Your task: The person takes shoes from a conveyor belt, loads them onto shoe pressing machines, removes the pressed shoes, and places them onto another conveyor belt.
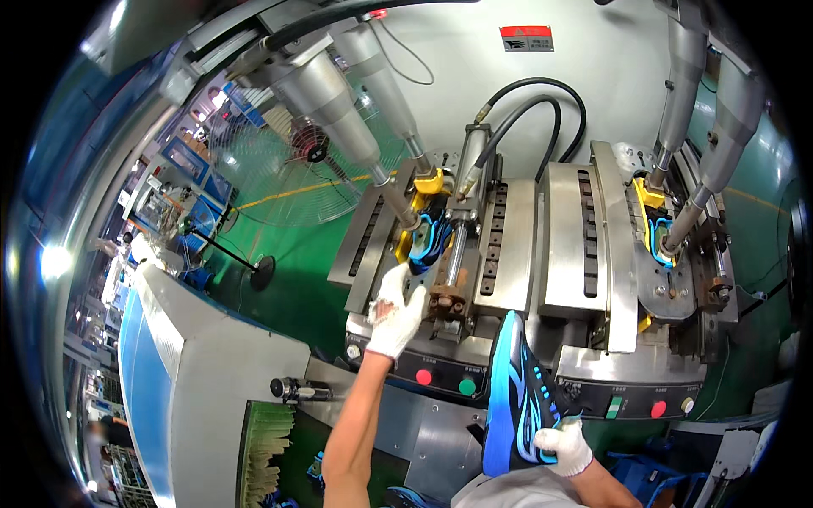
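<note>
panel edges [481,388] either side of shoe [518,400]

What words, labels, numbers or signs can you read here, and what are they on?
Red and grey sign on the pale machine wall: print too small to read.
Left control panel and right control panel: small captions, too tiny to read.
Blue-and-black shoe: no legible words.

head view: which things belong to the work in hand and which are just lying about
Seemingly in use:
- blue-and-black shoe in the right hand
- shoe at the left station, near the left hand
- two-station machine

Seemingly just around:
- large fan
- round-based stand
</note>
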The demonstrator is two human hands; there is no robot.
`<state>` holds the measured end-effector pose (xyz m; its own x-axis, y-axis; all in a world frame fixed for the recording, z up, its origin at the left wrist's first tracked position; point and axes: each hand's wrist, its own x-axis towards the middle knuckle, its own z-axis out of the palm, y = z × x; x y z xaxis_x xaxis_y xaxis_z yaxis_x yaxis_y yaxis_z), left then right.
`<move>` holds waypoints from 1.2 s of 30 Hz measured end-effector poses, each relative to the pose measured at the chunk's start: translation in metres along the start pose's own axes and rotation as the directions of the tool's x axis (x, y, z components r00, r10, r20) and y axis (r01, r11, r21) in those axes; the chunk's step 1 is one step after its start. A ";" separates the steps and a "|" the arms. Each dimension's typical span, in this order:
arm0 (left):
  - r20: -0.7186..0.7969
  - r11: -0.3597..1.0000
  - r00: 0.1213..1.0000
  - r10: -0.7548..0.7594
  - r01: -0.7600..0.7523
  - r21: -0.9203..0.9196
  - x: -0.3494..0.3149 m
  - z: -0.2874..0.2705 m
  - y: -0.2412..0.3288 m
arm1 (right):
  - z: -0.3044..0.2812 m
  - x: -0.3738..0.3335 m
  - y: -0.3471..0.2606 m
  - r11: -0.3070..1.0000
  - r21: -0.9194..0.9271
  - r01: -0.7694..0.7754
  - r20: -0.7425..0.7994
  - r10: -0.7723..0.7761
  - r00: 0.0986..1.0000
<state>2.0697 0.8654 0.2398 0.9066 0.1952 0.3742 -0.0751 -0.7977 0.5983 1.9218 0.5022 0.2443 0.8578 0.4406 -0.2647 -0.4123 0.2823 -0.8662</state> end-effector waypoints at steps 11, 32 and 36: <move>0.176 0.806 0.831 -0.528 0.424 0.413 0.164 0.104 -0.076 | -0.058 -0.045 0.044 0.444 -0.858 0.257 0.195 -0.181 0.964; -0.344 0.561 0.505 -0.791 0.824 -0.080 -0.290 -0.081 -0.011 | 0.161 0.374 -0.033 0.997 0.019 0.081 -0.128 -0.078 0.989; -0.451 0.388 0.387 -0.804 0.917 0.096 -0.444 -0.015 -0.028 | 0.166 0.470 -0.007 0.530 -0.784 -0.322 -0.372 0.013 0.928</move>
<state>1.6633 0.8099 0.0677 0.2242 0.9744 -0.0161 0.8415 -0.1853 0.5075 2.2770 0.8491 0.1967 0.9047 0.0952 -0.4152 -0.2546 -0.6606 -0.7062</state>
